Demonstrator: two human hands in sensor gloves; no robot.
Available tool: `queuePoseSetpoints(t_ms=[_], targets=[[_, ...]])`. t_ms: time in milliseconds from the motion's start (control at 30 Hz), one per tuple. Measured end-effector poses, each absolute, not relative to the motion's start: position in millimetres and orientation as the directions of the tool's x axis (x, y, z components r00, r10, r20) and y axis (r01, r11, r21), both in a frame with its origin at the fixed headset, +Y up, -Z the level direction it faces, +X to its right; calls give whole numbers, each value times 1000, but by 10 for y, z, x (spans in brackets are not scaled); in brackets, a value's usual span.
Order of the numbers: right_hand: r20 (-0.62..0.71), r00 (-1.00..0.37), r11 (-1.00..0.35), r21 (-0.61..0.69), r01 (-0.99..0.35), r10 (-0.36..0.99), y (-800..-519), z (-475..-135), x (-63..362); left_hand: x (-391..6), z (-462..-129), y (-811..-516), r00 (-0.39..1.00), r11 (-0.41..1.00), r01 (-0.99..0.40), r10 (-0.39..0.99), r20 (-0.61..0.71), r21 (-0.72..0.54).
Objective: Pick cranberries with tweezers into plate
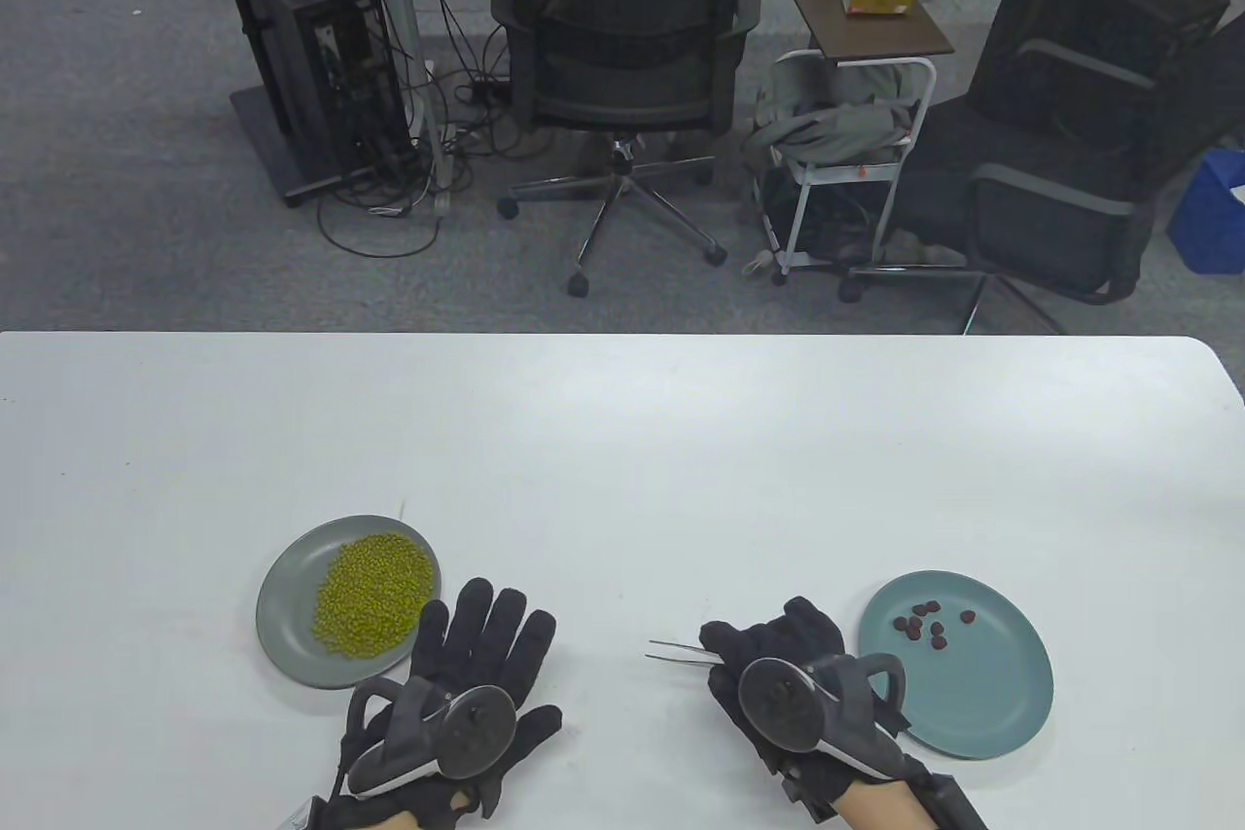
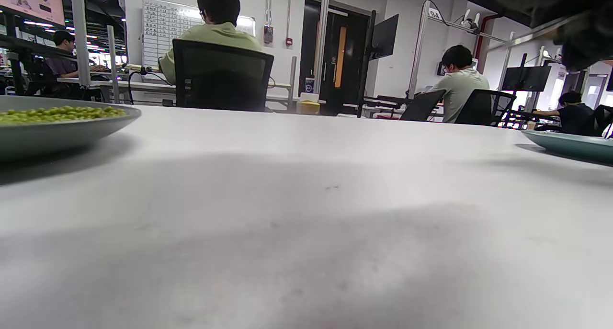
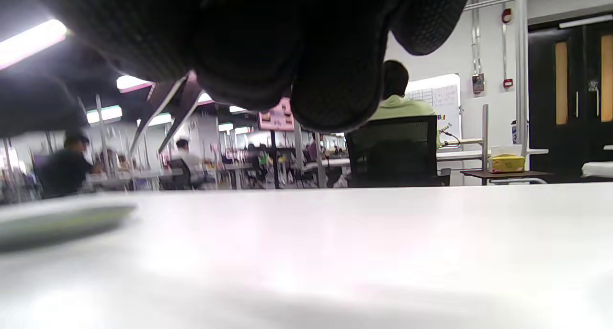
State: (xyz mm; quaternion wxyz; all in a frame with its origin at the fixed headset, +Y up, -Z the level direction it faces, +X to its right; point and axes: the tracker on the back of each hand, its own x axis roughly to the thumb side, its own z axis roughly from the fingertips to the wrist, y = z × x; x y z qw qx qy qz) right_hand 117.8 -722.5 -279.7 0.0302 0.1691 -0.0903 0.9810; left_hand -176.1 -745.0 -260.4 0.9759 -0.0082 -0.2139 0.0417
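Observation:
Several dark red cranberries (image 1: 929,623) lie on a teal plate (image 1: 982,703) at the right. My right hand (image 1: 778,665) rests just left of that plate and grips metal tweezers (image 1: 681,653) whose tips point left, slightly apart and empty. The tweezers also show in the right wrist view (image 3: 165,111) under my gloved fingers (image 3: 306,80). My left hand (image 1: 477,674) lies flat on the table with fingers spread, holding nothing. It touches the near right rim of a grey plate (image 1: 282,611) of green beans (image 1: 374,592).
The white table (image 1: 622,441) reaches far beyond both plates. The grey plate (image 2: 57,132) and the teal plate (image 2: 570,144) show at the edges of the left wrist view. Office chairs and a small cart stand behind the far edge.

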Motion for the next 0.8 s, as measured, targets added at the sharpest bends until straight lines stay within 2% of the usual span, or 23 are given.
queuePoseSetpoints(t_ms=[100, 333, 500, 667, 800], targets=[[324, -941, -982, -184, 35, -95, -7195, -2903, 1045, -1768, -2592, -7483, 903, 995, -92, 104, 418, -48], [196, -978, -996, -57, 68, -78, -7149, -3517, 852, -1754, -2582, -7501, 896, 994, -95, 106, 432, -46], [129, -987, -995, 22, 98, -94, -7324, -3869, 665, -1774, -2579, -7505, 896, 993, -102, 114, 428, -52], [139, -950, -959, -3, 283, -281, -7534, -4033, 465, -1794, -2584, -7504, 898, 992, -112, 123, 423, -51], [122, -935, -942, 9, 336, -333, -7670, -4107, 443, -1792, -2587, -7510, 898, 992, -113, 127, 421, -57]])
